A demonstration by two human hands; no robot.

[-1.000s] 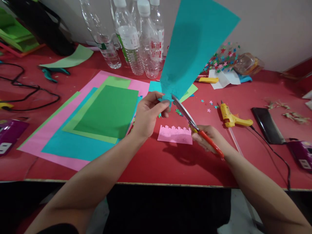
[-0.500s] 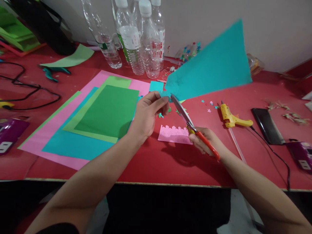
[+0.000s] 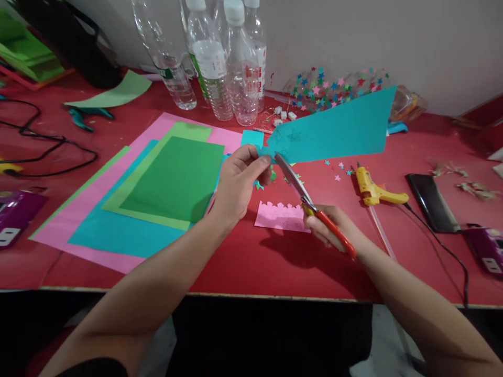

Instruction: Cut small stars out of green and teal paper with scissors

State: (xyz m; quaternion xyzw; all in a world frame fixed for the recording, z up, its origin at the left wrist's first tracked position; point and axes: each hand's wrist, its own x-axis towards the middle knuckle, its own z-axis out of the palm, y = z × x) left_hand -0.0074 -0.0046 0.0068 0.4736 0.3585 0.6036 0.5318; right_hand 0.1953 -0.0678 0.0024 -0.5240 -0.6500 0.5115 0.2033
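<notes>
Between thumb and fingers, my left hand pinches the narrow end of a teal paper sheet, which stretches out to the right above the table. Star outlines are drawn near the held end. My right hand grips a pair of scissors with red and yellow handles; the blade tips meet the sheet's edge beside my left fingers. Below the blades lies a pink paper strip with a notched upper edge. Small green and teal cut pieces show under my left hand, partly hidden by it.
Stacked coloured sheets lie on the left. Plastic bottles stand against the wall, with paper stars to their right. A yellow glue gun and a phone rest on the right; pliers lie far left.
The far end of the teal sheet has swung downward, uncovering more stars by the wall and showing its drawn outlines. Both hands and the scissors stay nearly in place.
</notes>
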